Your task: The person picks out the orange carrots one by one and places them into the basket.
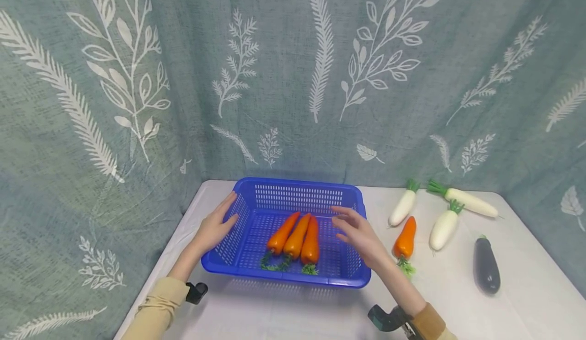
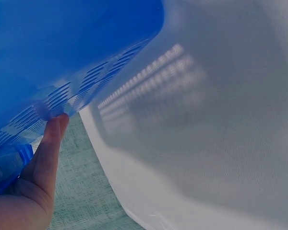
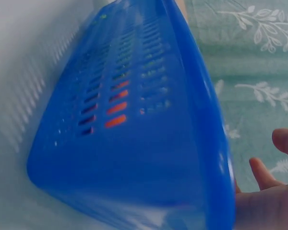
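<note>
A blue plastic basket [image 1: 284, 275] with slotted walls stands on the table. Three orange carrots [image 1: 299, 237] with green tops lie side by side on its floor. My left hand [image 1: 215, 230] is at the basket's left rim, fingers stretched out and thumb apart. In the left wrist view its fingertips are right at the slotted wall [image 2: 91, 79]. Over the right rim hovers my right hand [image 1: 363, 235], fingers loosely bent and spread, holding nothing. The right wrist view has this hand [image 3: 271, 201] beside the rim, partly hidden behind it, with orange showing through the slots.
Right of the basket lie another carrot [image 1: 405, 241], three white radishes [image 1: 444, 228] and a dark eggplant [image 1: 486, 266]. A green curtain [image 1: 284, 101] with white leaf patterns hangs behind the white table [image 1: 448, 294]. Dark camera mounts [image 1: 197, 293] sit on both wrists.
</note>
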### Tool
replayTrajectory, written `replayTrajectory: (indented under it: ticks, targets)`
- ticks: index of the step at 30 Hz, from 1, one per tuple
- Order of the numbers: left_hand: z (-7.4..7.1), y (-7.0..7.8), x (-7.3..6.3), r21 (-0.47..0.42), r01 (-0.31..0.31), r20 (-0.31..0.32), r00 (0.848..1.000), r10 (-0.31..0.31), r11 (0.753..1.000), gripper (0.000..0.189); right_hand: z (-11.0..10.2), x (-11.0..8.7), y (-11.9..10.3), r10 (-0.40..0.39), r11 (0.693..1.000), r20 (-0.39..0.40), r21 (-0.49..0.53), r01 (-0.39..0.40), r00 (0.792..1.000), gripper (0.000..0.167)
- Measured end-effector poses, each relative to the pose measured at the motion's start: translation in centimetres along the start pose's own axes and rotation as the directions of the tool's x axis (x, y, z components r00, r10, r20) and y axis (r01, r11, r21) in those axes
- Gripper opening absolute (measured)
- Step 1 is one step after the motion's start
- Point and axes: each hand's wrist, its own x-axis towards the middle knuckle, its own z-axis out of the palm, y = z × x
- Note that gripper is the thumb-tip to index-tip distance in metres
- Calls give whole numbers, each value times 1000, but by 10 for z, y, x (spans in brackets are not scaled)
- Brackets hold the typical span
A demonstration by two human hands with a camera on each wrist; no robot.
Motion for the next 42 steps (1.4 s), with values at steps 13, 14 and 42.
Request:
replayTrajectory:
  ticks: [13, 14, 42]
  targets:
    - [-1, 0, 0, -8, -4, 2, 1000, 4, 1000, 56, -29, -11, -13, 19, 1000, -45, -14, -20, 999, 51]
    - [-1, 0, 0, -9, -3, 2, 1000, 3, 1000, 56, -31, -12, -14, 24, 1000, -53, -11, -24, 998, 51]
    - [-1, 1, -1, -18, 0, 5, 1000, 1, 1000, 55, -104, -30, -23, 151, 987, -252, -20, -161, 956, 61]
